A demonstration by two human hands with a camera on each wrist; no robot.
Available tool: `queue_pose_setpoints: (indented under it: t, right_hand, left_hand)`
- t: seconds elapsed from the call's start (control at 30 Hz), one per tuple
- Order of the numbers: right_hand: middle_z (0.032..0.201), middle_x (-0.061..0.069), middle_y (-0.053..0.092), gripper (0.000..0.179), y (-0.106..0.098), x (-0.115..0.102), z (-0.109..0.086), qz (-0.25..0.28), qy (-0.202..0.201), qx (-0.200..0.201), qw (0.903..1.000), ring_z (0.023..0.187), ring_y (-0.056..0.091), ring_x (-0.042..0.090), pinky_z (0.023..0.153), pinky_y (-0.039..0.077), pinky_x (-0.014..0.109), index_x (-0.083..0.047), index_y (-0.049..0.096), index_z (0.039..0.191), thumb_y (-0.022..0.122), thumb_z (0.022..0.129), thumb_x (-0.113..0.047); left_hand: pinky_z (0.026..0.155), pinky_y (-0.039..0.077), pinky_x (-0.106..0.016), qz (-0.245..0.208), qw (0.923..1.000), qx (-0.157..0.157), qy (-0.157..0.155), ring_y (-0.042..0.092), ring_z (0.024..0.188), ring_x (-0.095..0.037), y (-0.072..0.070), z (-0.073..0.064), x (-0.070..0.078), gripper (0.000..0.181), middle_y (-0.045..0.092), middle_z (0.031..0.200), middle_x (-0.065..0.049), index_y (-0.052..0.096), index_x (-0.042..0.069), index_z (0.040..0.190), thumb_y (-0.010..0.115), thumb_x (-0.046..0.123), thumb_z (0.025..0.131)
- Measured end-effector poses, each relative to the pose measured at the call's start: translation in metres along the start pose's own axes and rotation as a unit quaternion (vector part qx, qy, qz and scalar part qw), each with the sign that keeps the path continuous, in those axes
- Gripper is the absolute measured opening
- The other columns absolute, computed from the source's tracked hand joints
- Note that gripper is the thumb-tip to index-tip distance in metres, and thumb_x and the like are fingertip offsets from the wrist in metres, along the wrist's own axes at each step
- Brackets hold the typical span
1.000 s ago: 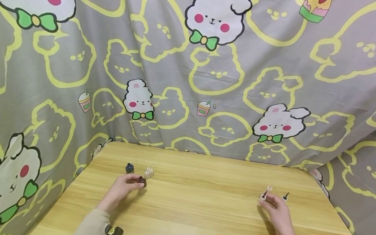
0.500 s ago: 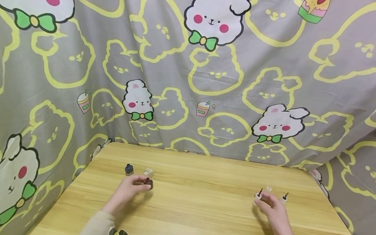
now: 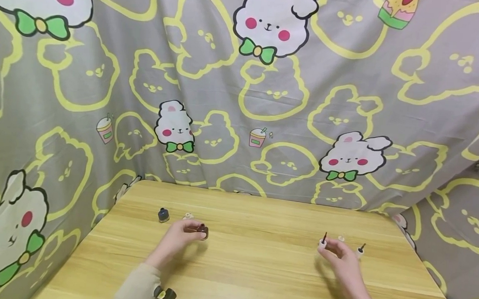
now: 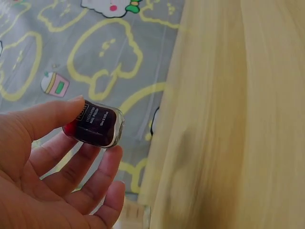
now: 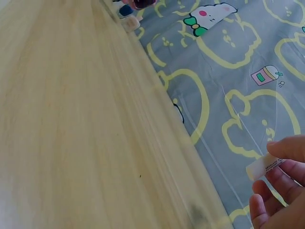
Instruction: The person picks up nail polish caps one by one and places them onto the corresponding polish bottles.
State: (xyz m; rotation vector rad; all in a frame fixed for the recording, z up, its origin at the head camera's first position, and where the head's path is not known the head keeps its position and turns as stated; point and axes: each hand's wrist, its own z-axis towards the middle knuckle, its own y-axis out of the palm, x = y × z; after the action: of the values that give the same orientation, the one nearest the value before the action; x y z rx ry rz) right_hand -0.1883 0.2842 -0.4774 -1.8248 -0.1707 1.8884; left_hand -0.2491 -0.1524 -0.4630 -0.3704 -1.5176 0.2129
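In the head view my left hand [image 3: 180,235] holds a dark red nail polish bottle [image 3: 204,233] over the table, its neck uncapped. The left wrist view shows the thumb on top of the labelled bottle [image 4: 100,125] and fingers below. Across the table, my right hand [image 3: 343,261] pinches a white nail polish cap [image 3: 322,244], with its dark brush pointing up. The right wrist view has the cap [image 5: 261,168] between thumb and fingers. Bottle and cap are wide apart.
Behind my left hand stand an uncapped dark blue bottle [image 3: 163,215] and a pale bottle [image 3: 188,216], partly hidden. Near my right hand are a white cap with a dark brush [image 3: 361,250] and a pale cap [image 3: 341,238]. A patterned curtain [image 3: 226,98] borders the wooden table [image 3: 248,269].
My left hand has moved right with the red bottle, now covering part of the pale bottle. My right hand has shifted slightly left with the cap and brush.
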Motion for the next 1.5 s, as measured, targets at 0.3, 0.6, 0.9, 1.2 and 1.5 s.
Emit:
queue_pose_setpoints:
  t: [0.3,0.6,0.9,1.2,1.5]
  right_hand:
    - [0.104,-0.001,0.071,0.038,0.011,-0.006,0.002,0.011,-0.035,0.002,0.9993,0.089,0.059,-0.009,0.082,0.045,0.008,0.003,0.062,0.118,0.072,0.088,-0.018]
    - [0.106,0.015,0.071,0.036,0.021,-0.014,0.006,0.018,-0.049,-0.008,0.9986,0.085,0.06,-0.006,0.079,0.05,0.013,0.004,0.063,0.116,0.073,0.087,-0.013]
    - [0.112,0.019,0.069,0.038,0.029,-0.023,0.008,0.02,-0.053,-0.016,0.9983,0.086,0.059,-0.008,0.081,0.049,0.012,0.004,0.061,0.119,0.072,0.087,-0.013]
    - [0.116,0.018,0.067,0.038,0.032,-0.031,0.01,0.022,-0.031,-0.014,0.9992,0.086,0.06,-0.007,0.08,0.049,0.013,0.0,0.06,0.123,0.07,0.089,-0.015]
    - [0.118,0.019,0.066,0.037,0.034,-0.038,0.013,0.023,-0.047,-0.004,0.9986,0.087,0.059,-0.007,0.079,0.05,0.015,0.0,0.061,0.123,0.068,0.092,-0.019]
  left_hand:
    - [0.082,0.056,-0.034,-0.006,0.9997,-0.014,0.021,0.069,0.093,-0.022,0.016,0.003,0.01,0.035,0.072,0.105,-0.018,0.068,-0.004,0.11,0.078,0.011,0.079]
    - [0.084,0.055,-0.035,-0.013,0.9994,-0.024,0.022,0.068,0.093,-0.021,0.033,0.012,0.02,0.034,0.072,0.104,-0.016,0.069,-0.002,0.11,0.077,0.012,0.08]
    - [0.084,0.056,-0.037,-0.029,0.9987,-0.027,0.031,0.068,0.094,-0.022,0.051,0.019,0.035,0.033,0.072,0.106,-0.016,0.069,-0.001,0.11,0.077,0.013,0.082]
    - [0.085,0.054,-0.035,-0.069,0.9958,-0.044,0.042,0.066,0.093,-0.017,0.069,0.025,0.041,0.035,0.071,0.106,-0.014,0.068,0.001,0.112,0.076,0.017,0.082]
    - [0.083,0.053,-0.033,-0.082,0.9946,-0.049,0.04,0.066,0.094,-0.017,0.09,0.027,0.049,0.036,0.07,0.109,-0.016,0.068,0.0,0.113,0.076,0.017,0.083]
